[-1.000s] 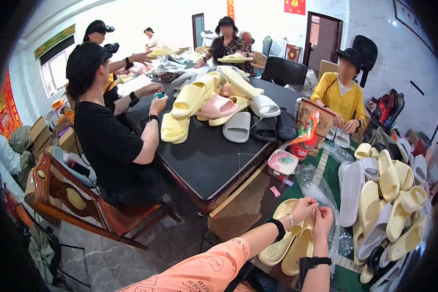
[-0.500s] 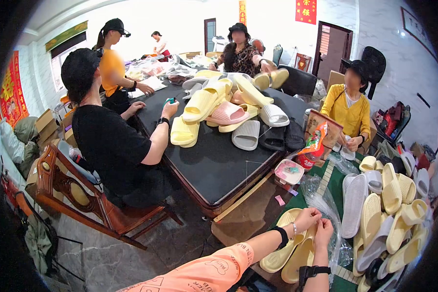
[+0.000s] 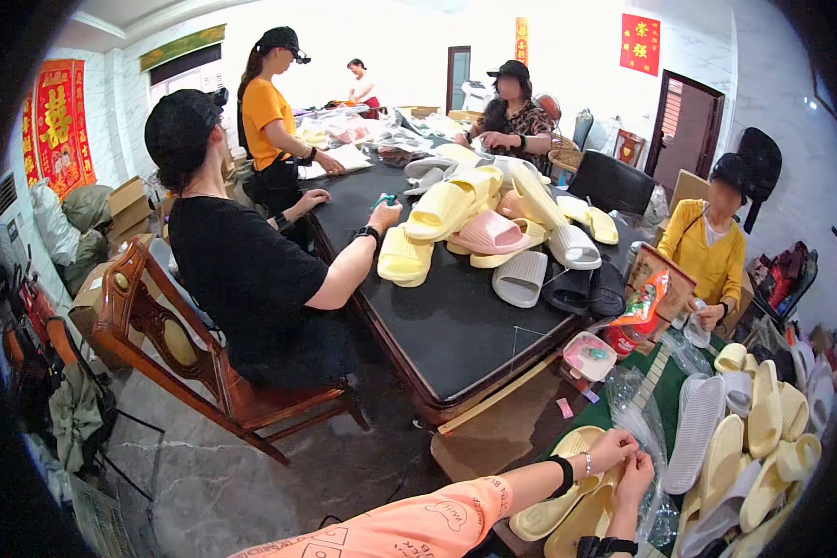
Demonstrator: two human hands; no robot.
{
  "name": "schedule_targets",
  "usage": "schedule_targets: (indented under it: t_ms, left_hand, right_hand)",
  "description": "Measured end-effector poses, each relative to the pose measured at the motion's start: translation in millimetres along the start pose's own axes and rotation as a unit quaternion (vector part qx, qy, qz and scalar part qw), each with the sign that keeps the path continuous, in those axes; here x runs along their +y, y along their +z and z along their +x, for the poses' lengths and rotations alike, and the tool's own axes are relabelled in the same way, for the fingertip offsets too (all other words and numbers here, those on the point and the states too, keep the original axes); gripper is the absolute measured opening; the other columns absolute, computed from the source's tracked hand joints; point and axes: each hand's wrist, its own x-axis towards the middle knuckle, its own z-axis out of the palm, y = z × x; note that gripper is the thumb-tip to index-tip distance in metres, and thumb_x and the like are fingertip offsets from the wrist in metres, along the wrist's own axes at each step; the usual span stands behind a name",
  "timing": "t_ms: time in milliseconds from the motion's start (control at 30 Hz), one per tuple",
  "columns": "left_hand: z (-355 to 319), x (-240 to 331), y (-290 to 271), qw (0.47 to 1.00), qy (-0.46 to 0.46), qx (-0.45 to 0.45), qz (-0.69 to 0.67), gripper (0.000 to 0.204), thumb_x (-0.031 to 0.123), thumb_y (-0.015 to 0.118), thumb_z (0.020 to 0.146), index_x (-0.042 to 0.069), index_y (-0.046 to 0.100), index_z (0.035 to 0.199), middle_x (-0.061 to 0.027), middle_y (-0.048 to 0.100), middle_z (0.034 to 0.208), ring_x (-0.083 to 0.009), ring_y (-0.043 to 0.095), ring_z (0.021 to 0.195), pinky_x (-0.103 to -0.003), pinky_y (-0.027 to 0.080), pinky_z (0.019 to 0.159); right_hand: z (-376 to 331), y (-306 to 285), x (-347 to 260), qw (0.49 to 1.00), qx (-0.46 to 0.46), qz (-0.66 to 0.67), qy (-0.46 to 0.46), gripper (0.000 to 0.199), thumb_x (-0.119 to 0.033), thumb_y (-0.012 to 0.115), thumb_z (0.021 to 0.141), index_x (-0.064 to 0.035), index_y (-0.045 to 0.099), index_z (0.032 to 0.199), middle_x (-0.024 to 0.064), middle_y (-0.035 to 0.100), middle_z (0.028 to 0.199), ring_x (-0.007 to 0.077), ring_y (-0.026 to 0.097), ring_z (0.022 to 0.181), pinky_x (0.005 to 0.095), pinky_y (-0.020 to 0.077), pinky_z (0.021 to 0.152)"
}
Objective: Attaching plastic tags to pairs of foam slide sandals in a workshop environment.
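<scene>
My left hand (image 3: 610, 450) and my right hand (image 3: 635, 477) meet at the fingertips, both pinched closed. Whatever lies between the fingers is too small or hidden to make out. Just beneath my wrists lies a pair of pale yellow slippers (image 3: 551, 510), partly covered by my arms. Beside my right hand, crumpled clear plastic bags (image 3: 658, 437) spread over the green table surface.
Yellow and white slippers pile up (image 3: 722, 451) at the right. A pink-rimmed tub (image 3: 590, 355) stands ahead of my hands. Farther off, a dark table (image 3: 437, 349) bears more slippers (image 3: 488, 230). Several people work around it; a wooden chair (image 3: 181, 349) stands left.
The view has turned left, so everything sits farther right. Across the dark table, a person has let go of a yellow slipper pair, now on the table. My hands stay pinched together.
</scene>
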Motion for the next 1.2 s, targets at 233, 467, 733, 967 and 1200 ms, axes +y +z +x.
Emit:
schedule_targets:
  t_ms: [233, 467, 733, 967, 1200]
  left_hand:
    - [4, 3, -1, 0.999, 0.029, 0.020, 0.037, 0.014, 0.012, 0.060, 0.076, 0.000, 0.057, 0.070, -0.0032, 0.056, 0.062, -0.0097, 0.050, 0.058, -0.026, 0.042, 0.053]
    - [4, 4, -1, 1.000, 0.005, 0.015, -0.017, 0.014, 0.011, 0.060, 0.075, 0.000, 0.057, 0.068, -0.0026, 0.056, 0.059, -0.0079, 0.049, 0.055, -0.025, 0.041, 0.049]
    - [-6, -3, 4, 0.999, -0.022, -0.005, -0.035, 0.014, 0.014, 0.059, 0.074, 0.001, 0.061, 0.070, -0.0051, 0.059, 0.065, -0.0114, 0.054, 0.060, -0.027, 0.045, 0.055]
    - [37, -5, -31, 0.990, 0.046, 0.093, 0.096, 0.019, 0.019, 0.060, 0.080, 0.001, 0.063, 0.075, -0.0033, 0.063, 0.072, -0.0082, 0.053, 0.064, -0.028, 0.044, 0.059]
    - [16, 43, -92, 0.995, -0.060, 0.077, -0.005, 0.021, 0.017, 0.048, 0.085, 0.004, 0.063, 0.093, 0.0010, 0.054, 0.073, -0.0058, 0.046, 0.061, -0.019, 0.038, 0.054]
  right_hand:
    - [5, 2, 2, 0.998, 0.008, 0.058, 0.022, 0.009, -0.006, 0.050, 0.086, -0.0016, 0.049, 0.078, 0.0011, 0.053, 0.072, 0.0063, 0.048, 0.060, 0.0197, 0.0411, 0.053]
    - [6, 2, 5, 0.994, 0.018, 0.096, 0.038, 0.009, -0.006, 0.051, 0.086, -0.0007, 0.050, 0.079, 0.0026, 0.053, 0.073, 0.0063, 0.049, 0.061, 0.0189, 0.0415, 0.054]
    - [-3, -11, 9, 0.998, 0.033, -0.049, -0.027, 0.010, -0.007, 0.051, 0.085, 0.0018, 0.055, 0.084, 0.0034, 0.057, 0.077, 0.0093, 0.052, 0.067, 0.0223, 0.0441, 0.060]
    - [-26, 10, -54, 0.953, 0.063, -0.237, -0.179, 0.017, -0.007, 0.052, 0.078, 0.0008, 0.057, 0.093, 0.0143, 0.060, 0.084, 0.0243, 0.058, 0.079, 0.0320, 0.0444, 0.070]
    - [-108, 2, -59, 0.899, -0.157, -0.397, -0.102, 0.028, -0.023, 0.056, 0.079, -0.0018, 0.055, 0.098, 0.0253, 0.055, 0.097, 0.0356, 0.053, 0.094, 0.0409, 0.0406, 0.081]
